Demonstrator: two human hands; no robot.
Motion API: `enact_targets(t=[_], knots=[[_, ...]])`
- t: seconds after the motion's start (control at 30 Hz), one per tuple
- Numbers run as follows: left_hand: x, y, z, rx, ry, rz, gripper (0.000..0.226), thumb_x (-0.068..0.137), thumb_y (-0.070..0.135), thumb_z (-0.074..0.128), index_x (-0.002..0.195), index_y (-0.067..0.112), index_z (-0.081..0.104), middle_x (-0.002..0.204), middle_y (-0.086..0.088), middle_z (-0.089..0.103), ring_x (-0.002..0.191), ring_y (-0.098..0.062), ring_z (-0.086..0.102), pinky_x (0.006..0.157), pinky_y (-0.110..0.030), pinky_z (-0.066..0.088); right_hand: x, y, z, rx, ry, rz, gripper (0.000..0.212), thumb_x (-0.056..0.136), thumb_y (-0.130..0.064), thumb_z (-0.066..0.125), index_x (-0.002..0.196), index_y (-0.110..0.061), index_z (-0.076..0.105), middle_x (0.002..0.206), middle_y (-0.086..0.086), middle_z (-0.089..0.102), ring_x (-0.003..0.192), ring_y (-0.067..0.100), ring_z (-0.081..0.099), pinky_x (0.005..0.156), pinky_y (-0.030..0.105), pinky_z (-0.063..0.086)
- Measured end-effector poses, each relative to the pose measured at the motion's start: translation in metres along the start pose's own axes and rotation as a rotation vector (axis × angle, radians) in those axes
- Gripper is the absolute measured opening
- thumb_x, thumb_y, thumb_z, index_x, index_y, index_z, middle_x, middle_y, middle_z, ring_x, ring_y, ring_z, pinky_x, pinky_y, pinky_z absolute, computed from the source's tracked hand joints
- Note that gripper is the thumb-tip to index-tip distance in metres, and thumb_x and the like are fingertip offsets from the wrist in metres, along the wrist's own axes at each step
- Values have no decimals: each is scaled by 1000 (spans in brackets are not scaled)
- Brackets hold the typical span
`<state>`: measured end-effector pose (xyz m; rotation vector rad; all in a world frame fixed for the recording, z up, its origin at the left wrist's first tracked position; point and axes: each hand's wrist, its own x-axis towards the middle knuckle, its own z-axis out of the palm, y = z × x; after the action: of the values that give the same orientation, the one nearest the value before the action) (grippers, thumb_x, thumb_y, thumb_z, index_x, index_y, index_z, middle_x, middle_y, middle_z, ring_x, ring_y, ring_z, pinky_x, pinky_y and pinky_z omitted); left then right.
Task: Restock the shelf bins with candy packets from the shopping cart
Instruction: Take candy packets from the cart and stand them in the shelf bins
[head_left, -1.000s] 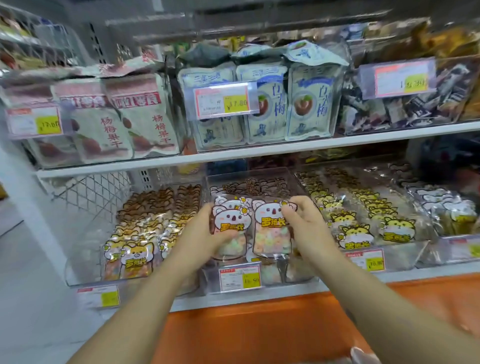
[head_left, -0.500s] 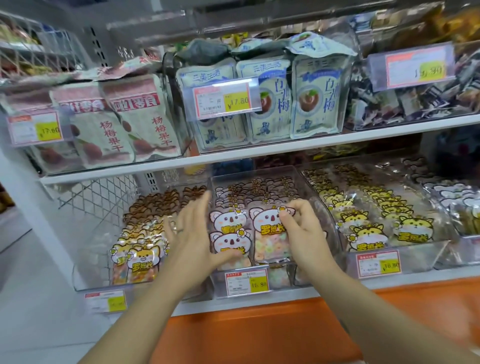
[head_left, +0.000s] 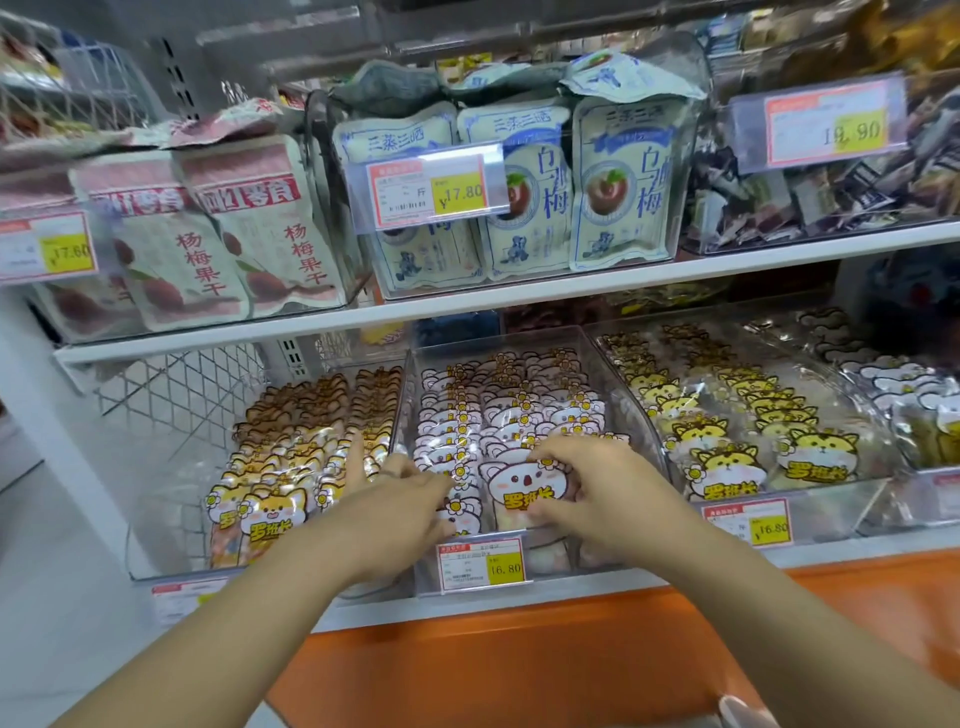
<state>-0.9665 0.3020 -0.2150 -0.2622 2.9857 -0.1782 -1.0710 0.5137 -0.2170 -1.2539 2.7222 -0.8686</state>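
- Fingers of the right hand curl over the top edge of the front pink candy packet, gripping it at the front of the clear middle bin.
- Left hand lies loosely open, fingertips against the neighbouring pink packets, forefinger raised.
- Price tag hangs on the bin's front wall, below both hands.
- Orange-packet bin stands just left, yellow-packet bin just right, along the lower shelf's front edge.
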Motion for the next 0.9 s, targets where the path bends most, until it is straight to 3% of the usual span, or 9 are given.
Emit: enact_targets(t=[0.07, 0.17, 0.27, 0.37, 0.43, 0.57, 0.7, 0.8, 0.9], knots=[[9, 7, -4, 26, -24, -8, 17, 103, 40, 40, 99, 23, 39, 91, 5, 44, 134, -18, 31, 110, -69, -19, 5, 0, 0, -57, -9, 1, 42, 88, -39, 71, 127, -27, 60, 98, -9, 63, 86, 13, 54, 72, 30, 45], [25, 13, -5, 86, -46, -4, 22, 102, 37, 44, 116, 19, 47, 120, -1, 54, 138, -24, 29, 113, -70, -9, 11, 1, 3, -95, -58, 41, 37, 89, -34, 71, 123, -22, 60, 72, -10, 44, 76, 17, 49, 56, 28, 37], [30, 14, -3, 205, -32, 26, 30, 103, 40, 43, 125, 20, 47, 129, 1, 54, 138, -27, 29, 107, -73, -21, 15, -4, 6, -138, -103, 40, 34, 90, -31, 70, 121, -19, 61, 85, 0, 56, 83, 23, 54, 58, 30, 37], [28, 3, -3, 164, -25, 39, 26, 98, 48, 50, 112, 26, 53, 105, 10, 57, 132, -20, 36, 108, -71, -20, 18, -9, 9, -216, -141, 47, 33, 90, -26, 69, 122, -18, 62, 101, 9, 66, 96, 31, 63, 73, 34, 49], [24, -4, -5, 134, -12, 8, 35, 92, 59, 53, 110, 30, 58, 93, 13, 56, 129, -13, 38, 110, -63, -21, 22, -12, 10, -285, -194, 59, 31, 91, -24, 67, 121, -18, 63, 108, 11, 66, 99, 33, 63, 76, 35, 50], [21, -2, -8, 137, 49, -31, 43, 89, 56, 59, 126, 34, 56, 110, 14, 60, 130, -10, 41, 115, -58, -18, 33, -14, 12, -408, -263, 74, 12, 89, -16, 67, 93, -18, 57, 94, 7, 57, 85, 30, 54, 68, 33, 41], [20, 5, -10, 147, 52, -23, 57, 91, 48, 62, 140, 34, 38, 139, 10, 45, 138, -17, 33, 114, -64, -13, 39, -11, 18, -477, -278, 124, 13, 89, -17, 68, 91, -16, 55, 89, 3, 55, 80, 27, 53, 66, 31, 39], [20, 18, -24, 26, 3, -1, 67, 94, 36, 61, 151, 40, 25, 147, 8, 35, 143, -19, 22, 114, -67, -13, 40, -10, 18, -481, -279, 122, 13, 90, -21, 68, 94, -16, 56, 90, 4, 57, 79, 26, 51, 67, 31, 39], [28, 32, -37, -191, -29, 46, 41, 100, 40, 51, 140, 44, 44, 140, 18, 47, 139, -13, 31, 115, -67, -9, 39, -7, 14, -440, -321, 124, 18, 89, -25, 67, 105, -17, 62, 99, 4, 62, 88, 27, 58, 67, 32, 41]])
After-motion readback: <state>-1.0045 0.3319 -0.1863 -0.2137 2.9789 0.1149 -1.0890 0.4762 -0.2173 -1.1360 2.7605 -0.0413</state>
